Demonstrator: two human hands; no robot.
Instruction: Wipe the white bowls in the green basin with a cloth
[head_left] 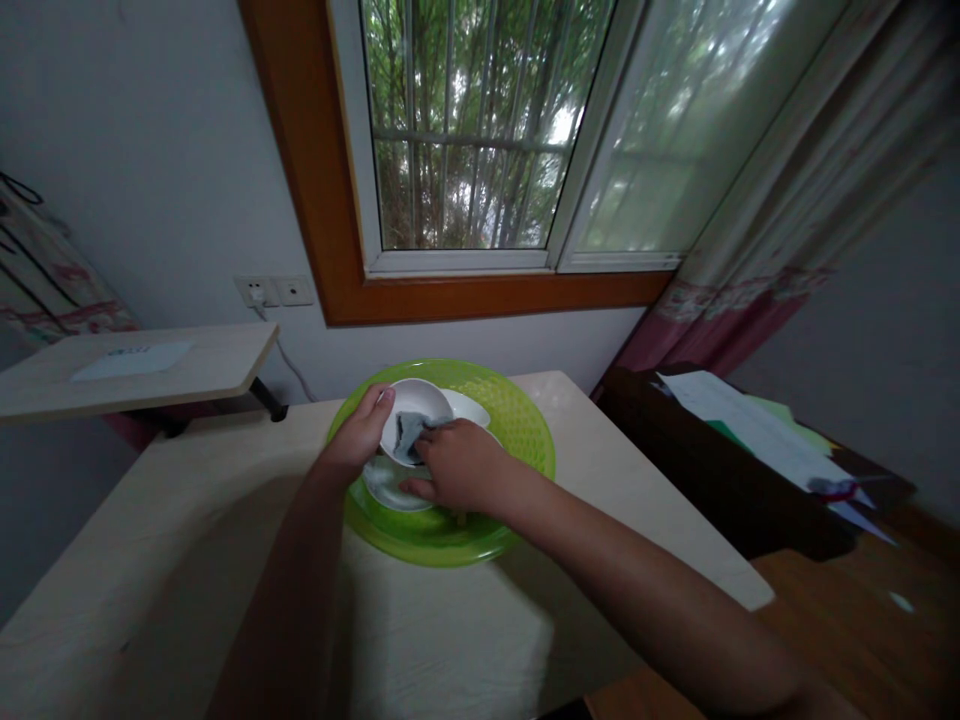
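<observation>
My left hand (364,430) grips the left rim of a white bowl (420,393), which is tilted above a green plastic basket (525,440). Bunched inside the bowl is a grey-blue cloth (409,432). My right hand (461,465) presses the cloth against the bowl's inner side, its fingers curled round it. Below the held bowl, another white bowl (390,488) rests in the basket. A further white dish (469,408) shows behind, partly covered by the held bowl and my right hand.
The basket stands on a pale wooden table (450,620) by the window. At the left is a raised shelf (217,360) with a paper on it, and a white cord (296,370) runs down from the wall socket. A dark surface with papers (742,420) stands at the right.
</observation>
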